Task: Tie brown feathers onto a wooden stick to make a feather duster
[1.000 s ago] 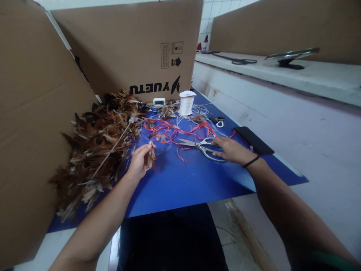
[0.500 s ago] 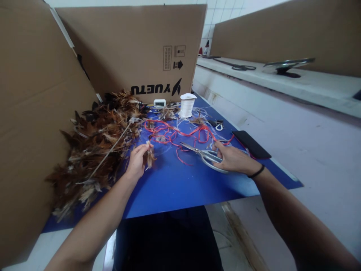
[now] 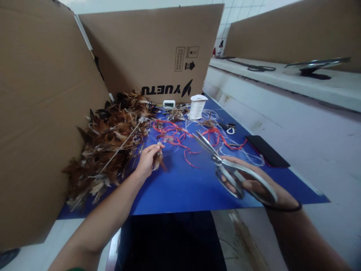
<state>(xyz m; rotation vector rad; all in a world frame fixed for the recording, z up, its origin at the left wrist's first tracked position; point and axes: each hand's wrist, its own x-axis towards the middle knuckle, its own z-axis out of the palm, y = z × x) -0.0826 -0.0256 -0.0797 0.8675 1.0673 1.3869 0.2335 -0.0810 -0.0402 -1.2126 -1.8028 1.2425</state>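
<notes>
My left hand pinches a small bundle of brown feathers just above the blue mat, beside a large heap of brown feathers. My right hand grips the handles of silver scissors and holds them lifted off the mat, blades pointing up and left towards the tangle of red cord. Clear threads lie mixed in with the cord.
A white spool of thread and a small white timer stand at the back by a cardboard box. A cardboard panel walls the left. A black phone lies at the mat's right edge. A white counter runs behind.
My right hand has taken hold of the scissors that lay on the mat and raised them towards me. My left hand kept its feather bundle in place. The view shifted slightly left.
</notes>
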